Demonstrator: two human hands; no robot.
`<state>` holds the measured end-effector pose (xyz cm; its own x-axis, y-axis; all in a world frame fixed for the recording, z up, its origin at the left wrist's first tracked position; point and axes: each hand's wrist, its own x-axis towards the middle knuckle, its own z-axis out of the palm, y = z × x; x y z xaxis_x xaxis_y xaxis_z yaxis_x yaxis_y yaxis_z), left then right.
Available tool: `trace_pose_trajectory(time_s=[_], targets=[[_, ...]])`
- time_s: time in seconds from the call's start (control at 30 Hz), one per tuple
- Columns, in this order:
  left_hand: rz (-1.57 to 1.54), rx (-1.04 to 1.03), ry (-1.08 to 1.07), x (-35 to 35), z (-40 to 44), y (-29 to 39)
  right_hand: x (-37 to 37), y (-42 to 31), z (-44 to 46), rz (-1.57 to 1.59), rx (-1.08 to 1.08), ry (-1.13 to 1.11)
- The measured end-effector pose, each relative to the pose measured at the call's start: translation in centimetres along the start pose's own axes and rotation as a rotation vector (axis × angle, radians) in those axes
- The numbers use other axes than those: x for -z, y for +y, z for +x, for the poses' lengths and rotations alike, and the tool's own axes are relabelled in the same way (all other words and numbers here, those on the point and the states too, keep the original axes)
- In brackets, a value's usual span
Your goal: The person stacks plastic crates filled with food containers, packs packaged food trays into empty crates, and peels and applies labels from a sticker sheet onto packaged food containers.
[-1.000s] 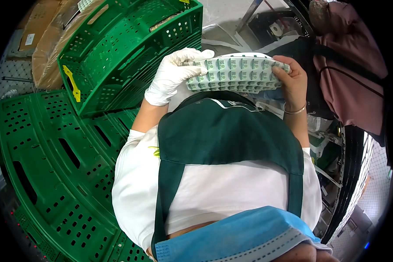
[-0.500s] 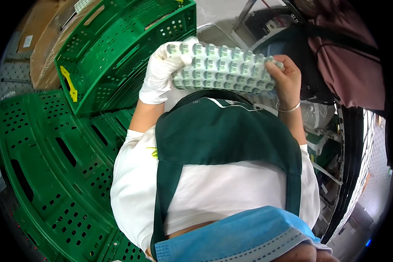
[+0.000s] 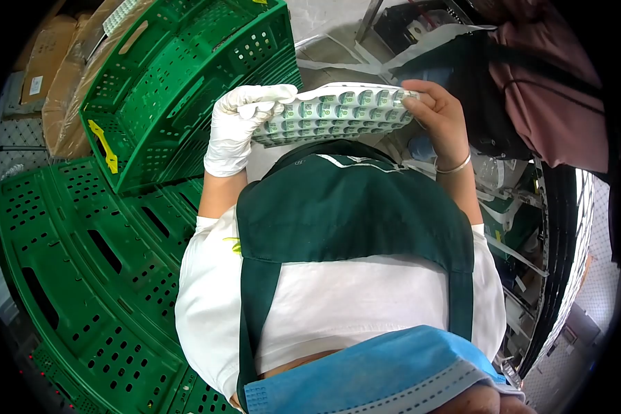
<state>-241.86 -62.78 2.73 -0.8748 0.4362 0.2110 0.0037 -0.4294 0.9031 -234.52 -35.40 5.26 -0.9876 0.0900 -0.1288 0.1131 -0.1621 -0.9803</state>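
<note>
My left hand [image 3: 231,131], in a white glove, is closed on the left end of a sheet of stickers [image 3: 345,114] with rows of round green-and-white prints. My right hand [image 3: 443,117], bare with a bangle at the wrist, pinches the sheet's right end between thumb and fingers. The sheet hangs curved between both hands in front of my dark green apron [image 3: 359,200], its upper edge bent back. Whether it is one layer or several I cannot tell.
A green perforated crate [image 3: 234,86] with a yellow handle clip stands at my left, beside larger green crate surfaces [image 3: 90,262]. Cardboard boxes [image 3: 52,55] are behind it. White strips [image 3: 428,48], a dark bag [image 3: 462,90] and a pink cloth [image 3: 541,90] are at the right.
The sheet has tipped so that its printed face appears narrower. Both hands sit slightly further left in view. White strips now show behind at the upper right.
</note>
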Motion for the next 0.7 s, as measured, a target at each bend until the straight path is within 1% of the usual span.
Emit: trace_pose_trajectory(time_s=[0.07,0.2,0.23,0.27,0.3,0.33,0.43,0.47,0.5,0.53,0.63,0.7], targets=[[-0.001,0.018,0.008,0.0,-0.1,0.0,0.5,0.1,0.0,-0.128,-0.027,0.013],[-0.025,0.064,0.048,0.5,-0.3,-0.6,0.5,0.2,-0.1,-0.065,0.032,-0.024],[-0.025,0.065,0.048,0.0,-0.1,-0.3,0.2,0.1,-0.2,-0.042,0.070,0.008],[-0.023,0.084,0.102,-0.9,0.1,0.1,0.0,0.0,-0.3,-0.019,0.109,0.040],[-0.020,0.104,0.158,-1.3,0.2,0.4,-0.1,0.0,-0.3,-0.019,0.108,0.040],[-0.055,0.136,0.160,-0.8,0.5,0.0,-0.1,0.1,-0.3,-0.021,0.117,0.059],[-0.042,0.081,0.177,-0.1,0.8,-0.7,-0.1,0.2,-0.3,-0.055,0.122,0.068],[0.031,0.159,0.305,-0.4,0.9,-0.5,0.1,0.1,-0.4,-0.090,0.122,0.065],[0.031,0.159,0.308,-0.6,1.0,0.1,0.2,0.1,-0.4,-0.124,0.122,0.062],[0.028,0.151,0.308,-0.8,1.1,0.5,-0.2,0.2,-0.3,-0.205,0.167,0.116],[0.017,0.143,0.351,-0.3,1.2,0.6,0.1,0.2,-0.1,-0.206,0.115,0.060],[-0.028,0.215,0.265,0.2,1.5,0.9,0.2,0.8,0.7,-0.192,0.111,0.060]])
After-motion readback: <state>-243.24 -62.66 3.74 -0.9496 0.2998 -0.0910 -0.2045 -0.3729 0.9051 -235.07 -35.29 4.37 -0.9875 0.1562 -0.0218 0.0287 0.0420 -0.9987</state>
